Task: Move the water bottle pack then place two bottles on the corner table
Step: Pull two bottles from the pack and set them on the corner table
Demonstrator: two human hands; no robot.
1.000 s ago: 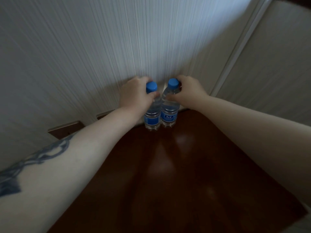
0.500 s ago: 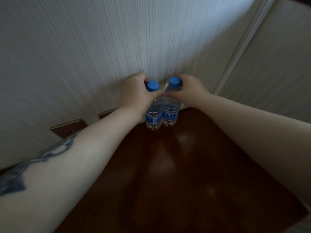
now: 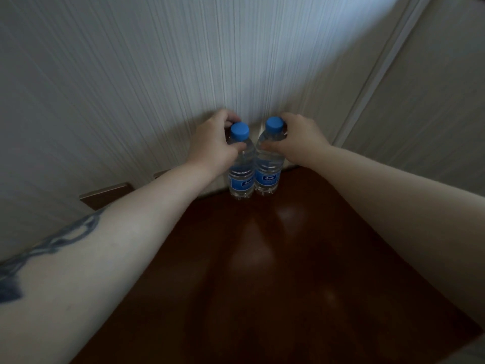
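Two clear water bottles with blue caps and blue labels stand upright side by side, touching, at the far corner of a dark glossy wooden corner table (image 3: 262, 271). My left hand (image 3: 212, 141) wraps the shoulder of the left bottle (image 3: 241, 177) just under its cap. The right bottle (image 3: 267, 172) is gripped the same way by my right hand (image 3: 301, 139). Both bases rest on the tabletop. The water bottle pack is out of view.
A pale ribbed wall (image 3: 157, 74) rises right behind the bottles. A lighter panel with a vertical trim strip (image 3: 372, 82) closes the right side. A brown wooden ledge (image 3: 105, 195) shows at the left behind my forearm.
The two bottles have stayed in the same spot at the corner. Both hands have loosened and slid slightly lower and outward, uncovering the caps.
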